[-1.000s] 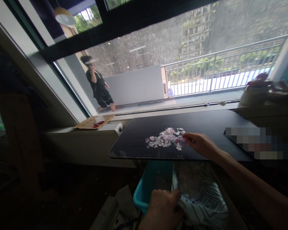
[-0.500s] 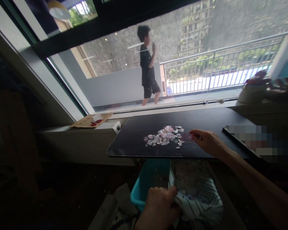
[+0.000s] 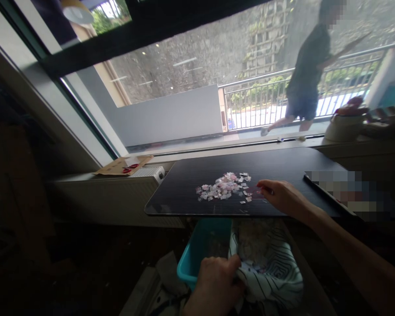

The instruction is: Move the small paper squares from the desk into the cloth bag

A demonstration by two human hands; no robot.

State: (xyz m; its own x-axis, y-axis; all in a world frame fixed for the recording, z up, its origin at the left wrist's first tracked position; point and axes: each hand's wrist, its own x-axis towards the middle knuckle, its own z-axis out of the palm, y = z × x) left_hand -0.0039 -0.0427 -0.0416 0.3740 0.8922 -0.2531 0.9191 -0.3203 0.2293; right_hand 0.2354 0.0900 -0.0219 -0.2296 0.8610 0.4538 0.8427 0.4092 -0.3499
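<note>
One left hand (image 3: pixel 219 274), knuckles up, is gripping striped fabric (image 3: pixel 276 272) beside teal bin (image 3: pixel 187 263) | right hand (image 3: pixel 260 188) is curling over wood-grained table (image 3: pixel 270 161), grip unclear | squarish scraps (image 3: pixel 222 186) are lying heaped nearby on it

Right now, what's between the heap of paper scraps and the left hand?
In the head view, the dark tabletop's near strip, then the teal bin, lie between the paper scraps and left hand.

Two hands (image 3: pixel 278 195) are showing; one tabletop (image 3: pixel 177 188), one bin (image 3: pixel 187 265), one cloth (image 3: pixel 266 287), one person (image 3: pixel 307 66) are registering; scraps (image 3: pixel 222 186) are defying count.
</note>
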